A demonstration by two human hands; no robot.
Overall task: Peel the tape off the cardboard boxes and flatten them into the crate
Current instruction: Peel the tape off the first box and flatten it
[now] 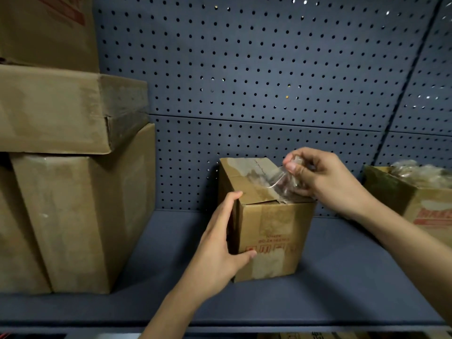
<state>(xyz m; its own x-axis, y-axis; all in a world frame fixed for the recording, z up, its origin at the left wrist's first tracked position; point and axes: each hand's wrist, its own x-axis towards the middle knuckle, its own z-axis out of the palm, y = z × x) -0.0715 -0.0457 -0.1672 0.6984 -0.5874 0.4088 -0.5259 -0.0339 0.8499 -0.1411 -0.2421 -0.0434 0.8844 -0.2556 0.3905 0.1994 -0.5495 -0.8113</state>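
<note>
— What are your hands doing?
— My left hand (220, 243) clasps the near left corner of the small cardboard box (274, 231), thumb on the front face and fingers round the left side. My right hand (325, 182) pinches a strip of clear tape (276, 178) between thumb and fingertips, just above the box's top right edge. The tape stretches from my fingers down to the top flaps, where its other end is stuck.
— And where is the box?
— Upright on the grey shelf (342, 277), close to the pegboard wall (269, 69) behind it.
— Anything near?
— A stack of large boxes (68, 216) stands to the left, well apart. At the right edge is an open box (420, 206) with crumpled clear material on top; my right forearm crosses in front of its lower corner
</note>
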